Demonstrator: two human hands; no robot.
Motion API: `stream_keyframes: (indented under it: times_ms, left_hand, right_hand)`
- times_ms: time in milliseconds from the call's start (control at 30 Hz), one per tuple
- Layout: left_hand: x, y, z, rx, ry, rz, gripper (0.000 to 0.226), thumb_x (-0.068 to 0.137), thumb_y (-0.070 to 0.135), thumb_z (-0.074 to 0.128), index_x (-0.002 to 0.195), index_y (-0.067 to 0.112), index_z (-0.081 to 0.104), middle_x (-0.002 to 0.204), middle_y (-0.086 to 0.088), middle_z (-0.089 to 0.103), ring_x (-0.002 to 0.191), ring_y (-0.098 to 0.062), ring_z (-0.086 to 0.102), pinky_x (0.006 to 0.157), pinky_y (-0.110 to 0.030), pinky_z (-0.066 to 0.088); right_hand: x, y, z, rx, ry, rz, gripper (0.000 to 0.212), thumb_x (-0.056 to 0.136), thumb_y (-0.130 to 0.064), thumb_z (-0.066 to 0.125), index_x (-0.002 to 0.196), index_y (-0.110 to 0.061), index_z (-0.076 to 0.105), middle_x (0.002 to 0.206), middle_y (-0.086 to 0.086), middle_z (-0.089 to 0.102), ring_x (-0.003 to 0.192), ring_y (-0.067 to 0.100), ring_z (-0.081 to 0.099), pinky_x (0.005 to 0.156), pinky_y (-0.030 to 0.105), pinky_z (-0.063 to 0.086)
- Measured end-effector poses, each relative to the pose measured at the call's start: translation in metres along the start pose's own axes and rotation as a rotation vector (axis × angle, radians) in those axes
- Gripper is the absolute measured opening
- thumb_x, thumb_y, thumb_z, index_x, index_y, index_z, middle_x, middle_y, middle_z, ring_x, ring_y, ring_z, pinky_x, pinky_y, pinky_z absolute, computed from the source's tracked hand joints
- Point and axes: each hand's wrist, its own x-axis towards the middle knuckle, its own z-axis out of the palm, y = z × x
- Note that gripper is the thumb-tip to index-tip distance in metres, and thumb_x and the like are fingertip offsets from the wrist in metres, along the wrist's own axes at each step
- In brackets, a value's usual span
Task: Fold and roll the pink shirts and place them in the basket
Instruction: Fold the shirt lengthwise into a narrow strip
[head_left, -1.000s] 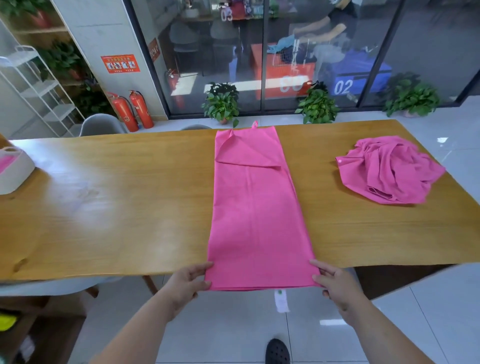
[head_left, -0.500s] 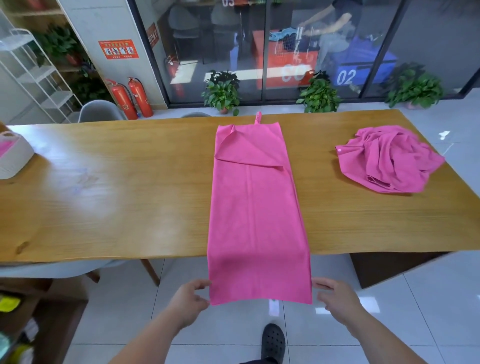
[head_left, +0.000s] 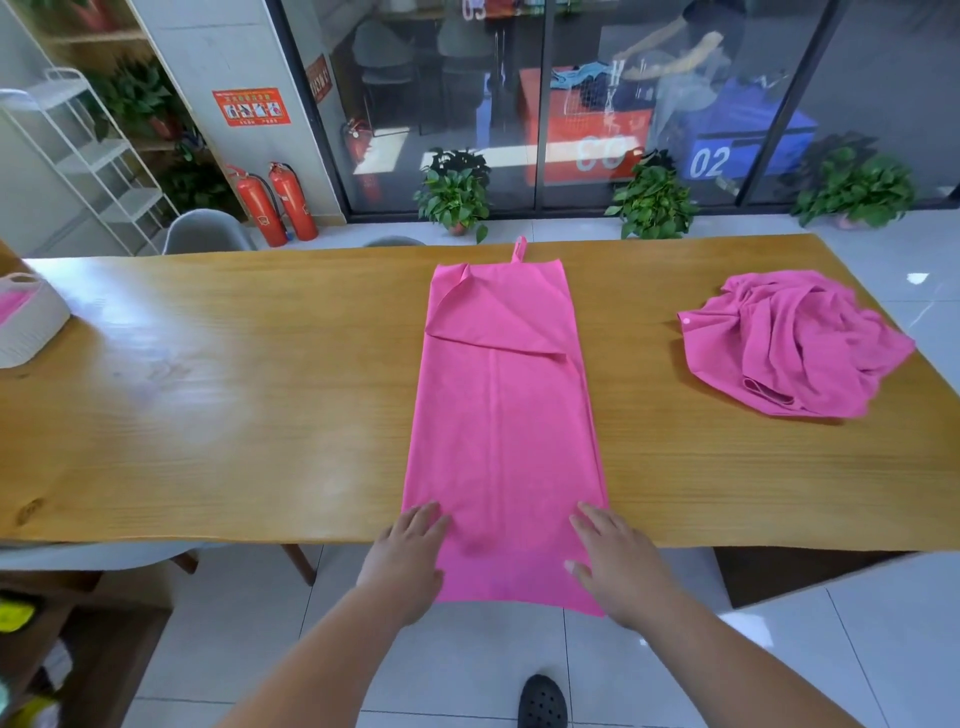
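A pink shirt (head_left: 501, 415) lies folded into a long narrow strip across the wooden table (head_left: 208, 415), its near end hanging over the front edge. My left hand (head_left: 408, 556) lies flat on the strip's near left corner, fingers straight. My right hand (head_left: 618, 561) lies flat on the near right corner, fingers straight. A second pink shirt (head_left: 795, 343) sits crumpled at the table's right. The white basket (head_left: 31, 322) stands at the far left edge with pink cloth inside.
Grey chairs (head_left: 208, 231) stand behind the table and under its near left side. Potted plants (head_left: 457, 195) and fire extinguishers (head_left: 275, 205) line the glass wall beyond. A white rack (head_left: 88, 156) stands at the back left. My shoe (head_left: 543, 701) shows on the tiled floor.
Both hands let go of the strip's hanging bottom corners and moved up and inward. They now lie flat on the cloth at the table's front edge.
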Motion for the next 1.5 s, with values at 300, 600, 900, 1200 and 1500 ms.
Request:
stream_keyframes:
  times_ms: [300, 600, 900, 1200, 1500]
  left_hand:
    - [0.026, -0.002, -0.018, 0.071, -0.008, 0.004, 0.087, 0.102, 0.058, 0.052, 0.169, 0.027, 0.008, 0.177, 0.002, 0.004, 0.163, -0.025, 0.01, 0.131, -0.046, 0.02]
    - [0.042, -0.001, -0.034, 0.081, 0.055, -0.049, 0.089, 0.1, 0.064, 0.048, 0.169, 0.03, 0.004, 0.177, -0.003, 0.0, 0.163, -0.03, 0.005, 0.13, -0.049, 0.02]
    - [0.05, -0.012, -0.039, 0.106, 0.107, 0.028, 0.065, 0.1, 0.063, 0.044, 0.156, 0.03, 0.04, 0.148, 0.004, 0.048, 0.133, -0.024, 0.046, 0.114, -0.042, 0.04]
    - [0.116, -0.041, -0.057, -0.006, 0.098, 0.004, 0.082, 0.101, 0.07, 0.041, 0.168, 0.034, 0.011, 0.177, 0.003, -0.005, 0.164, -0.028, -0.005, 0.132, -0.048, 0.012]
    - [0.169, -0.076, -0.076, -0.098, 0.083, 0.024, 0.086, 0.1, 0.068, 0.046, 0.169, 0.035, 0.008, 0.177, 0.004, -0.009, 0.164, -0.027, -0.009, 0.132, -0.048, 0.011]
  right_hand:
    - [0.024, 0.01, -0.016, -0.126, 0.048, -0.079, 0.088, 0.093, -0.072, 0.006, 0.167, -0.026, 0.022, 0.173, -0.001, 0.022, 0.159, 0.021, 0.021, 0.124, 0.043, 0.029]
    - [0.046, 0.011, -0.034, -0.048, 0.048, -0.15, 0.074, 0.105, -0.071, 0.023, 0.163, -0.027, 0.033, 0.169, -0.002, 0.028, 0.157, 0.022, 0.025, 0.125, 0.044, 0.03]
    - [0.065, 0.006, -0.037, -0.135, 0.097, -0.109, 0.08, 0.099, -0.072, 0.008, 0.153, -0.031, 0.049, 0.136, -0.009, 0.061, 0.123, 0.019, 0.058, 0.102, 0.041, 0.048]
    - [0.121, -0.006, -0.081, -0.112, 0.017, -0.07, 0.072, 0.104, -0.068, 0.018, 0.166, -0.033, 0.024, 0.174, -0.003, 0.018, 0.158, 0.025, 0.02, 0.124, 0.049, 0.031]
    - [0.184, -0.037, -0.123, -0.186, -0.046, -0.097, 0.074, 0.107, -0.063, 0.036, 0.169, -0.033, 0.01, 0.177, -0.002, -0.01, 0.163, 0.03, -0.003, 0.131, 0.053, 0.012]
